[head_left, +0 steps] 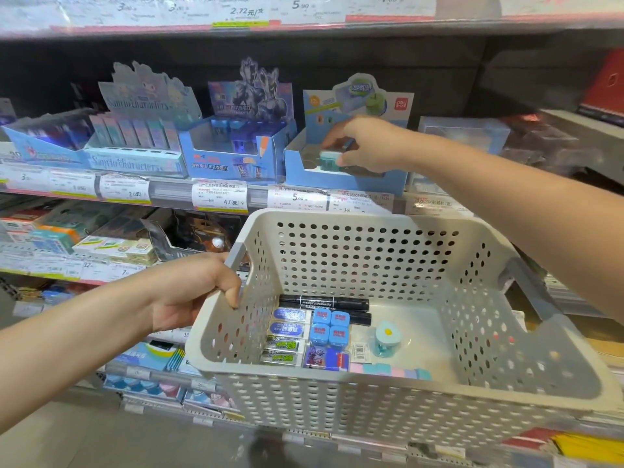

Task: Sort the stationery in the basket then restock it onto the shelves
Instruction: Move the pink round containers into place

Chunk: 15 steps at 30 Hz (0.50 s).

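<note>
shop aisle | grey floor (141, 444) | dark back panel (337, 59)

Basket (337, 390): perforated matt cream plastic. Display box (341, 182): glossy printed card. Markers (324, 303): smooth black plastic. Price tags (219, 194): paper.

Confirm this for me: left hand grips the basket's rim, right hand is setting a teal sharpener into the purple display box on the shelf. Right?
Not quite. In the head view the right hand sets the teal sharpener into the light-blue display box, not the purple one beside it. The left hand does grip the basket rim.

Two markers (324, 303), four blue cubes (330, 327), one basket (337, 386).
</note>
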Each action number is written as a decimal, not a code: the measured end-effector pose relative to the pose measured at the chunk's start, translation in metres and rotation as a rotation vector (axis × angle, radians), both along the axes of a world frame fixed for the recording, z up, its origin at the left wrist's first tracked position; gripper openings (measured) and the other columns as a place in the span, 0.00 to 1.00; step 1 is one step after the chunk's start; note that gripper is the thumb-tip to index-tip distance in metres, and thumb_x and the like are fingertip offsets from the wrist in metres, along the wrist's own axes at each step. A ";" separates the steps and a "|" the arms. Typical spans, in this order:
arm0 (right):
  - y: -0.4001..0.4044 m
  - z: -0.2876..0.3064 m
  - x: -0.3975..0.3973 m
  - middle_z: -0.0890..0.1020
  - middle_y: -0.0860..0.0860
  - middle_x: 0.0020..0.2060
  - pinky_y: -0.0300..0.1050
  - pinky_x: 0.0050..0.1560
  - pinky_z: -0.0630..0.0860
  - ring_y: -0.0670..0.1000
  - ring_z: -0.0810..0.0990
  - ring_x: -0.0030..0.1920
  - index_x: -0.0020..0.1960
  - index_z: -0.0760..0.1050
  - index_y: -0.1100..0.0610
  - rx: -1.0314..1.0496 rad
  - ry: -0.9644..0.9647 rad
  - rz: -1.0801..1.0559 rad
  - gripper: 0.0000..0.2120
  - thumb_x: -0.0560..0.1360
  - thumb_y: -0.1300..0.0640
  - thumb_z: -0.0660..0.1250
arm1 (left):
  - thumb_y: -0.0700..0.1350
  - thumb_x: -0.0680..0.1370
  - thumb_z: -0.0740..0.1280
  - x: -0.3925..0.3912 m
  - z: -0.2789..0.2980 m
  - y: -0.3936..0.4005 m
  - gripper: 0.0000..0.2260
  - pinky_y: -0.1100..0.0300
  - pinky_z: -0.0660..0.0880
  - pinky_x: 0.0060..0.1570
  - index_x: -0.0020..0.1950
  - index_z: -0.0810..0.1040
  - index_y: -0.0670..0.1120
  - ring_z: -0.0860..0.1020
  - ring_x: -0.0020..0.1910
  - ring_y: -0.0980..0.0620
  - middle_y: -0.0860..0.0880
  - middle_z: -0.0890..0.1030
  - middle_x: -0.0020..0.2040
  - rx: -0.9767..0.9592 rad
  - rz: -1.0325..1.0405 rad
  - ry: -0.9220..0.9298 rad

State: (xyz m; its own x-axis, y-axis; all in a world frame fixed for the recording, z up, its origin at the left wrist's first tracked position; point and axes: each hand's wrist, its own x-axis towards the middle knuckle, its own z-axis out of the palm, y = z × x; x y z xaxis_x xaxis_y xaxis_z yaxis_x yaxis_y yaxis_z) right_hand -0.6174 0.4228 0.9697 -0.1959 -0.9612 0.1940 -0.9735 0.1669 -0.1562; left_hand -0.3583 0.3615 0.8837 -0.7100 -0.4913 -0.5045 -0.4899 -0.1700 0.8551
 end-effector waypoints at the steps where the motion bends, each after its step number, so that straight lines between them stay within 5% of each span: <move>1: 0.000 0.000 0.001 0.74 0.52 0.66 0.40 0.55 0.70 0.53 0.74 0.61 0.68 0.71 0.55 0.002 0.013 0.001 0.18 0.79 0.59 0.62 | 0.32 0.56 0.60 0.000 0.000 0.001 0.30 0.55 0.79 0.30 0.57 0.77 0.42 0.78 0.40 0.39 0.33 0.77 0.47 0.003 -0.002 -0.001; 8: 0.008 0.003 0.005 0.68 0.52 0.71 0.47 0.67 0.66 0.54 0.68 0.69 0.73 0.65 0.53 0.038 0.082 -0.032 0.25 0.78 0.66 0.55 | 0.32 0.55 0.61 0.000 -0.001 0.002 0.29 0.53 0.80 0.32 0.56 0.78 0.42 0.79 0.38 0.39 0.34 0.79 0.45 0.000 -0.006 -0.005; 12: 0.047 -0.011 0.032 0.79 0.50 0.50 0.53 0.54 0.75 0.51 0.77 0.51 0.53 0.77 0.55 -0.234 0.133 0.127 0.13 0.72 0.63 0.60 | 0.31 0.53 0.61 0.000 -0.002 0.005 0.27 0.53 0.79 0.33 0.52 0.78 0.41 0.78 0.35 0.41 0.36 0.78 0.41 0.009 0.008 0.000; 15: 0.080 -0.037 0.056 0.81 0.48 0.38 0.45 0.42 0.77 0.50 0.78 0.40 0.42 0.76 0.54 0.267 0.143 0.215 0.04 0.71 0.56 0.63 | 0.32 0.52 0.63 0.000 -0.003 0.006 0.31 0.51 0.78 0.38 0.55 0.77 0.40 0.77 0.39 0.39 0.35 0.77 0.43 -0.017 0.006 -0.024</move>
